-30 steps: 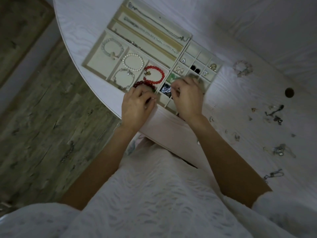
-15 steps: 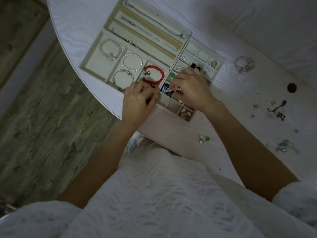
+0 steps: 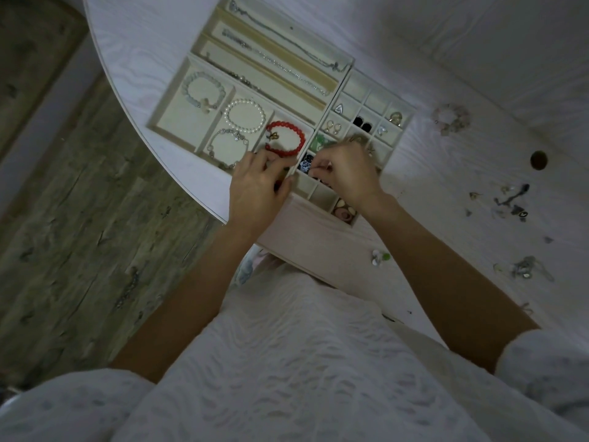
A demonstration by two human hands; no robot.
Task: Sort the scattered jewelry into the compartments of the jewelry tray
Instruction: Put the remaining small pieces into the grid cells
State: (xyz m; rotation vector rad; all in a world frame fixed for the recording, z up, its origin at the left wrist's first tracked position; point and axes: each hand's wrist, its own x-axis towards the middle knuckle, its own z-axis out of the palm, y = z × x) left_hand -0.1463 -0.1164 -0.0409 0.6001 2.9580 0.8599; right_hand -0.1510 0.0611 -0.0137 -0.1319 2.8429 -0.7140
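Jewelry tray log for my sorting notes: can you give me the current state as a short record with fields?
tray: jewelry tray on the white table
bracelet compartments: red bead bracelet, pearl bracelet
long slots: chain necklaces
hands: left hand and right hand at the tray's near compartments, fingers curled; what they hold is hidden
unsorted: pink bead bracelet, small pieces on the table

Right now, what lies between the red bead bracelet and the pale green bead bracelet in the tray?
In the head view, a white pearl bracelet lies between the red one and the pale green one.
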